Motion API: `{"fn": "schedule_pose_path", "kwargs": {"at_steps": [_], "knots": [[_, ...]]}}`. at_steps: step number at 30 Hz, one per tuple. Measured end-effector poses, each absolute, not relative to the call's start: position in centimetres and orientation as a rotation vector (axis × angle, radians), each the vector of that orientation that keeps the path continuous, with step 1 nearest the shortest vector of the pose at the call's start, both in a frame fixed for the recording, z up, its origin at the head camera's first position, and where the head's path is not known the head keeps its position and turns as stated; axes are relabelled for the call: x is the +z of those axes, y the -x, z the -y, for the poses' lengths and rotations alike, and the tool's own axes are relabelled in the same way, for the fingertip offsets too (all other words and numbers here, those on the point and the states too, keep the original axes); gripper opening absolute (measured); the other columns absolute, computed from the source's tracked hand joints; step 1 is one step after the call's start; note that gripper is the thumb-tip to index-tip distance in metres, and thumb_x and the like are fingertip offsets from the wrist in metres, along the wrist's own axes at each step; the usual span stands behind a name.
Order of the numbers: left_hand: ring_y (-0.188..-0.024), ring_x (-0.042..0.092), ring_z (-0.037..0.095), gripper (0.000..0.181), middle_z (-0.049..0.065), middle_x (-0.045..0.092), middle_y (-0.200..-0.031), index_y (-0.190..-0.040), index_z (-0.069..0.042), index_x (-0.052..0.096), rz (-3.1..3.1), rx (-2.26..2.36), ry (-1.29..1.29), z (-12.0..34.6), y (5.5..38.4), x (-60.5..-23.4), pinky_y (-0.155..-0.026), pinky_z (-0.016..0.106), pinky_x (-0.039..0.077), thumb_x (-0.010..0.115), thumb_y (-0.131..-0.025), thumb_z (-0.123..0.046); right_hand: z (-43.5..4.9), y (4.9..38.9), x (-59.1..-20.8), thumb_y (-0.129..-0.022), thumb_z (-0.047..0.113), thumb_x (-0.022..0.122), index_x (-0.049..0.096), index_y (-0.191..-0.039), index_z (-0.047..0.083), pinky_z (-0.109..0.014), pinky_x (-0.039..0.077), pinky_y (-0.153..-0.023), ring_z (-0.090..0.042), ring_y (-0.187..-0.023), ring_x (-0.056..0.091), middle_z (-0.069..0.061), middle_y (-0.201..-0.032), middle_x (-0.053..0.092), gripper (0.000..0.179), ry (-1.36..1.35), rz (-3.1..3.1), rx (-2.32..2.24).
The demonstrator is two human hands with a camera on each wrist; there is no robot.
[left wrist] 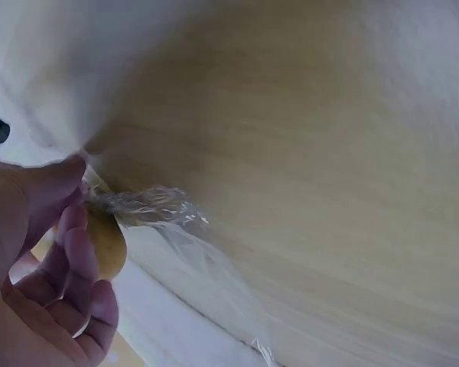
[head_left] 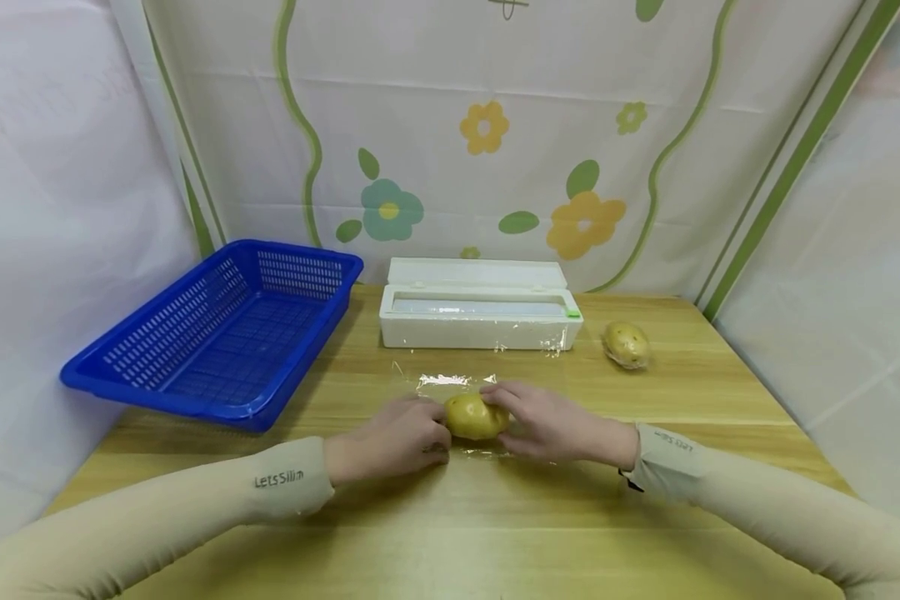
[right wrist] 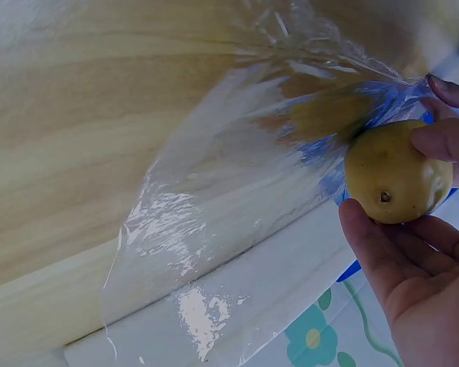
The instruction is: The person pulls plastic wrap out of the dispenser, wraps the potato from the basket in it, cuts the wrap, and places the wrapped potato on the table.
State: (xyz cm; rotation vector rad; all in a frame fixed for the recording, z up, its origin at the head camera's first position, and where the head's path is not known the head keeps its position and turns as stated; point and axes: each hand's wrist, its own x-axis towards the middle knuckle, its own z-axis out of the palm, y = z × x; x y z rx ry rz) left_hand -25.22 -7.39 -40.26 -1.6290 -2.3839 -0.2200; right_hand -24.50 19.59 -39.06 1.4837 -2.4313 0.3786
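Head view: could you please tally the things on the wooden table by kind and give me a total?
Potatoes: 2, one held between the left hand and right hand, one lying apart.
Blue basket: 1
White cling film dispenser: 1
Cling film sheet: 1
Total: 5
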Motion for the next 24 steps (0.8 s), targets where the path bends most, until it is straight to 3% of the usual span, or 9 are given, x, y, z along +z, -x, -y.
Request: {"fn": "schedule_pose_path", "kwargs": {"at_steps": [6,12,15,19,24], "knots": [[-0.081,0.056,0.012,0.009,-0.005,0.055,-0.087,-0.083,-0.019,0.069,2.324,-0.176,1.602,7.2,25.2,-40.5,-0.078,0.034,0.046,0.073,-0.089,-0.023,-19.6,24.7,-38.8,-0.08,0.016,0.079,0.053,-0.128,-0.001,-0.029,0.052,-0.085,-0.018,-0.101,0.061,-0.009,-0.116,0.06,0.057,-1.456,2.494,0.406],[-0.087,0.053,0.017,0.008,0.0,0.051,-0.094,-0.088,-0.014,0.067,2.211,-0.324,1.536,7.1,25.7,-40.2,-0.077,0.035,0.046,0.073,-0.09,-0.017,-19.4,24.7,-38.5,-0.085,0.021,0.076,0.051,-0.141,0.002,-0.035,0.051,-0.089,-0.023,-0.11,0.059,-0.012,-0.128,0.057,0.064,-1.463,2.524,0.361],[-0.091,0.051,0.019,0.008,0.003,0.051,-0.1,-0.086,-0.012,0.067,2.186,-0.395,1.543,7.0,26.0,-40.1,-0.08,0.034,0.045,0.074,-0.089,-0.013,-19.3,24.8,-38.5,-0.087,0.034,0.075,0.048,-0.143,0.001,-0.038,0.048,-0.094,-0.025,-0.118,0.055,-0.014,-0.136,0.053,0.07,-1.46,2.57,0.357],[-0.101,0.053,0.022,0.01,0.009,0.053,-0.112,-0.085,-0.012,0.066,2.228,-0.503,1.543,6.9,26.2,-39.9,-0.089,0.035,0.046,0.074,-0.089,-0.012,-19.0,24.9,-38.9,-0.082,0.047,0.078,0.046,-0.144,-0.001,-0.039,0.047,-0.096,-0.026,-0.119,0.054,-0.014,-0.137,0.051,0.085,-1.424,2.62,0.375],[-0.104,0.053,0.022,0.011,0.009,0.056,-0.114,-0.085,-0.011,0.063,2.317,-0.635,1.525,7.0,26.6,-39.7,-0.089,0.034,0.047,0.072,-0.091,-0.01,-18.5,25.3,-39.5,-0.082,0.028,0.081,0.05,-0.138,-0.004,-0.038,0.051,-0.091,-0.027,-0.111,0.059,-0.016,-0.129,0.054,0.071,-1.404,2.514,0.365]]}}
